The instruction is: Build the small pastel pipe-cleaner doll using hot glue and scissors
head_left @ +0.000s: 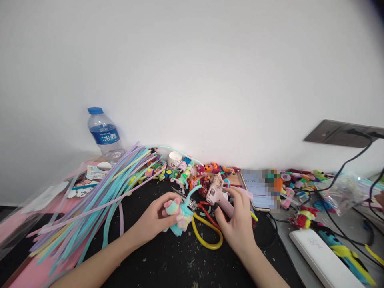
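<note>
My left hand (159, 219) is closed around a fuzzy pastel pipe-cleaner figure (177, 216) in teal, pink and yellow, with one teal stem sticking up from it. In my right hand (237, 220) is a pale pink hot glue gun (218, 197), its grimy nozzle pointing away toward the wall; the palm hides part of its handle. Between the two hands lie scissors (207, 236) with yellow and red handles, their blades reaching behind the figure. A black mat (168, 260) dotted with small scraps is under them.
Long pastel pipe cleaners (102, 212) spread across the left. Behind them stands a water bottle (103, 134). Colourful small figures (186, 170) line the wall beside a paper cup (174, 160). A phone (255, 188), a white power bank (324, 260) and black cables (333, 212) occupy the right.
</note>
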{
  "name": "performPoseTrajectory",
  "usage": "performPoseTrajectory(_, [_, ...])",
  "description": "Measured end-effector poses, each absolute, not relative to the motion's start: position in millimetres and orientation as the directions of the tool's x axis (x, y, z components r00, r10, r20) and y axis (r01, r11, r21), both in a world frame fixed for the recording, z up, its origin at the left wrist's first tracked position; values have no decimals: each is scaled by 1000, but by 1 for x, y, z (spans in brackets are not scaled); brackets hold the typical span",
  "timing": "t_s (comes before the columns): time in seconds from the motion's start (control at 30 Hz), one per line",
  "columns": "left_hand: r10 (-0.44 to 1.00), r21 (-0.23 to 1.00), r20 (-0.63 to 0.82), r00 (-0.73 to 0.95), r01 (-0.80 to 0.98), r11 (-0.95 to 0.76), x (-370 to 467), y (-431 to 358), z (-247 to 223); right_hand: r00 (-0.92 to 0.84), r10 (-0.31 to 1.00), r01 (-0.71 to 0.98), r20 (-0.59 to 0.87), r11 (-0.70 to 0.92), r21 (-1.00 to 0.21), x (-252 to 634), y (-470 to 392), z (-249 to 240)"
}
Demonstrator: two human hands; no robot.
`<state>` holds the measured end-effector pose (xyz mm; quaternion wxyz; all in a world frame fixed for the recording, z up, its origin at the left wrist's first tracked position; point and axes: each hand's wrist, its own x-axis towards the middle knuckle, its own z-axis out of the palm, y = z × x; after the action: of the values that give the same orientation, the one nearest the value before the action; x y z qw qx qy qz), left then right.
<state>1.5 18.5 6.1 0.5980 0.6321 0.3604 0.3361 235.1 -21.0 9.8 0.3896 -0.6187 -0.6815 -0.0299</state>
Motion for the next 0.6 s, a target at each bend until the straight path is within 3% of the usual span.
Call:
performPoseTrajectory(0.13, [913,997,35,406,52,-62,0,20,7,164,882,954,442,-27,-299,240,-14,6])
performPoseTrajectory(0.27, [926,993,48,374,86,-86,0,18,8,139,918,966,372,-42,-257,242,-12,1])
performPoseTrajectory(0.47, [935,975,92,343,158,-154,0,18,7,170,901,882,398,41,-469,248,-13,3])
performPoseTrajectory(0.6, [942,958,112,316,218,-187,-1,19,7,107,912,675,396,226,-702,248,-16,4])
